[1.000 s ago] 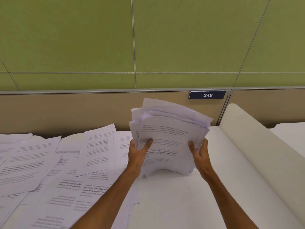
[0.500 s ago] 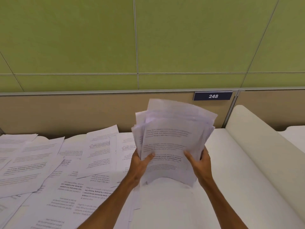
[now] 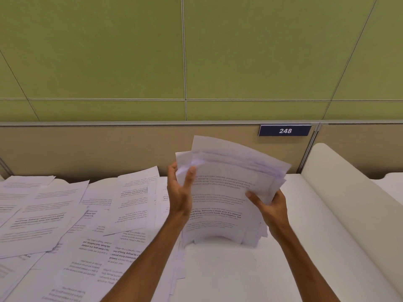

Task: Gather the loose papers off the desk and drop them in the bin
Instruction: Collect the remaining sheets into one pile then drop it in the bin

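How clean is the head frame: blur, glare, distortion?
Head view: the light is even, with no glare. The wide-angle lens makes the seams of the green wall lean outward. The left hand and the top edges of the paper stack look softly motion-blurred. The 248 plate reads sharp. A faint shadow lies on the desk under the stack.

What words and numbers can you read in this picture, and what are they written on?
"248": on the dark blue plate on the partition.
"Defined by a slower pace": on the held paper stack; the rest is blurred.
Loose papers on the desk: too blurred to read.
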The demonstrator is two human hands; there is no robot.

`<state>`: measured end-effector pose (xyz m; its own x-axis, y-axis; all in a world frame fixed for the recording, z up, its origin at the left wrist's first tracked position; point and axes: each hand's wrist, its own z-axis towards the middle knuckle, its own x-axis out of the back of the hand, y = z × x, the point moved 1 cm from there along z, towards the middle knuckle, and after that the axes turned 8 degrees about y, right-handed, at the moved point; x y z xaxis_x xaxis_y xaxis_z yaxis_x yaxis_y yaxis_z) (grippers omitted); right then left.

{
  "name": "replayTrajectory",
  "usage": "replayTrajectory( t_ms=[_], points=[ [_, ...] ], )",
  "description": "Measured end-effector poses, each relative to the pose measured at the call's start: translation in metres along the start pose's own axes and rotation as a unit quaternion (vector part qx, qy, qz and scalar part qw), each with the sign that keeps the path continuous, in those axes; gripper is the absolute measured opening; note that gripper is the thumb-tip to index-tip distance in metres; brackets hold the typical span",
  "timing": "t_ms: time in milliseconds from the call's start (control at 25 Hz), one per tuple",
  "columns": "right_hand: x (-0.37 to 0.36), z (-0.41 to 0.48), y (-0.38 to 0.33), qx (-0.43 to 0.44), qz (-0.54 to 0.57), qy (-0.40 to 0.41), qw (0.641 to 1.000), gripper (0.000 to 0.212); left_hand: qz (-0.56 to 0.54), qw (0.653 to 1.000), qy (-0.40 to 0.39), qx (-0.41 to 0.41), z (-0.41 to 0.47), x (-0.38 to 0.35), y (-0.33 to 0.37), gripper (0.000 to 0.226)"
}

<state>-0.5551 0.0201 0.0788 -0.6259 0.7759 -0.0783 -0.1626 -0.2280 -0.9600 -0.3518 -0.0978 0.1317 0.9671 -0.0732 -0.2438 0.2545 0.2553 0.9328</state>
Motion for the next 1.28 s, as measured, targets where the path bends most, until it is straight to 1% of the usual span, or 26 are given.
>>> replayTrajectory(
  t_ms=[80, 120, 200, 240, 280, 360, 440, 480, 560, 600, 680, 720, 760, 800, 880, 920, 960, 1000, 1040, 1120, 1200, 1280],
  points=[
    [0.002, 0.000, 0.001, 0.002, 0.003, -0.014, 1.000, 0.053, 0.021, 0.997, 0.075, 0.008, 0.003, -0.005, 0.011, 0.074],
    [0.002, -0.001, 0.002, 0.004, 0.001, -0.022, 1.000, 0.052, 0.036, 0.992, 0.123, 0.017, 0.004, -0.008, 0.018, 0.079],
    [0.002, -0.003, 0.001, 0.005, -0.003, -0.026, 1.000, 0.050, 0.055, 0.975, 0.215, 0.031, 0.006, -0.013, 0.031, 0.081],
    [0.001, -0.003, 0.000, 0.007, -0.004, -0.023, 1.000, 0.049, 0.051, 0.968, 0.243, 0.030, 0.005, -0.015, 0.036, 0.083],
    [-0.001, -0.004, -0.001, 0.009, -0.005, -0.020, 1.000, 0.048, 0.039, 0.965, 0.258, 0.025, 0.002, -0.018, 0.040, 0.087],
    [-0.004, -0.004, -0.002, 0.015, -0.006, -0.019, 1.000, 0.046, 0.007, 0.966, 0.258, -0.001, -0.007, -0.021, 0.043, 0.102],
    [-0.007, -0.005, -0.005, 0.017, -0.008, -0.022, 1.000, 0.045, 0.011, 0.969, 0.243, -0.036, -0.015, -0.024, 0.045, 0.114],
    [-0.008, -0.005, -0.005, 0.019, -0.010, -0.027, 0.999, 0.043, 0.026, 0.970, 0.235, -0.049, -0.015, -0.026, 0.045, 0.115],
    [-0.008, -0.005, -0.005, 0.023, -0.015, -0.036, 0.999, 0.039, 0.068, 0.968, 0.238, -0.046, -0.009, -0.031, 0.047, 0.109],
    [-0.007, -0.005, -0.006, 0.023, -0.015, -0.037, 0.999, 0.038, 0.077, 0.965, 0.249, -0.026, -0.005, -0.033, 0.048, 0.100],
    [-0.007, -0.006, -0.005, 0.022, -0.010, -0.032, 0.999, 0.038, 0.057, 0.961, 0.269, 0.013, 0.000, -0.036, 0.046, 0.078],
    [-0.006, -0.007, -0.006, 0.020, -0.007, -0.026, 0.999, 0.039, 0.048, 0.962, 0.267, 0.013, 0.001, -0.036, 0.044, 0.070],
    [-0.005, -0.006, -0.006, 0.018, -0.003, -0.019, 1.000, 0.041, 0.035, 0.968, 0.248, -0.001, 0.001, -0.033, 0.039, 0.066],
    [-0.005, -0.006, -0.007, 0.015, 0.001, -0.012, 1.000, 0.043, 0.006, 0.979, 0.203, -0.015, 0.002, -0.026, 0.032, 0.066],
    [-0.003, -0.004, -0.009, 0.006, 0.014, 0.007, 1.000, 0.046, -0.050, 0.997, 0.047, -0.017, 0.006, -0.006, 0.013, 0.082],
    [-0.001, -0.003, -0.010, 0.001, 0.020, 0.012, 1.000, 0.043, -0.051, 0.998, -0.036, 0.003, 0.008, 0.005, 0.001, 0.091],
    [0.001, -0.002, -0.010, -0.004, 0.025, 0.012, 1.000, 0.038, -0.031, 0.994, -0.100, 0.033, 0.009, 0.015, -0.010, 0.093],
    [0.002, -0.002, -0.011, -0.007, 0.030, 0.010, 0.999, 0.035, -0.003, 0.988, -0.143, 0.062, 0.009, 0.023, -0.021, 0.085],
    [0.003, -0.002, -0.011, -0.010, 0.034, 0.009, 0.999, 0.034, 0.028, 0.982, -0.167, 0.085, 0.006, 0.028, -0.032, 0.071],
    [0.005, 0.000, -0.010, -0.014, 0.029, 0.005, 0.999, 0.035, 0.070, 0.976, -0.173, 0.108, 0.000, 0.027, -0.050, 0.049],
    [0.006, 0.004, -0.011, -0.011, 0.002, -0.012, 1.000, 0.037, 0.075, 0.977, -0.161, 0.116, -0.004, 0.020, -0.055, 0.043],
    [0.008, 0.007, -0.016, -0.012, -0.023, -0.026, 0.999, 0.038, 0.063, 0.973, -0.176, 0.139, -0.004, 0.015, -0.054, 0.043]
  ],
)
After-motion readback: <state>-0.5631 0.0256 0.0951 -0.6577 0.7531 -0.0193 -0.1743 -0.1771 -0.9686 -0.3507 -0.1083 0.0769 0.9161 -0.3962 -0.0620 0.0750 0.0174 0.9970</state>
